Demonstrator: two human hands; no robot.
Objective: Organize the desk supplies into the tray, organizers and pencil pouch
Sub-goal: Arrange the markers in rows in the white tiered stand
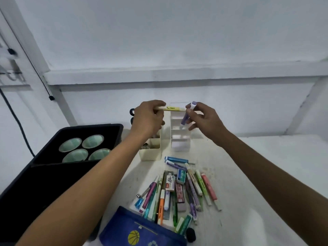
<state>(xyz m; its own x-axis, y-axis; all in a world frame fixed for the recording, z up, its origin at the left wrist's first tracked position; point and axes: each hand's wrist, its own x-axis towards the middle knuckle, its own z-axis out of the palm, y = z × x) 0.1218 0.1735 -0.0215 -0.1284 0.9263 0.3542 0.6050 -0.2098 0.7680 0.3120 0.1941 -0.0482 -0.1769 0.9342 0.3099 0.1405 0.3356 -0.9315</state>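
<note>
Yellow slim highlighter (pixel 173 108) gripped level by left hand (pixel 148 119), purple capped marker (pixel 187 114) pinched in right hand (pixel 204 119), above white tiered organizer (pixel 180 139)

The pencil pouch (pixel 142 229) is cut off below; the left hand (pixel 148 119) hides the cream organizer's (pixel 150 153) back.

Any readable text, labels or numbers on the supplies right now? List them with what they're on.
None reads clearly.
Yellow highlighter in the left hand: dark print, blurred.
Small boxes in the pile: printed labels, too small and blurred.
Blue pencil pouch: a basketball picture, no legible words.
</note>
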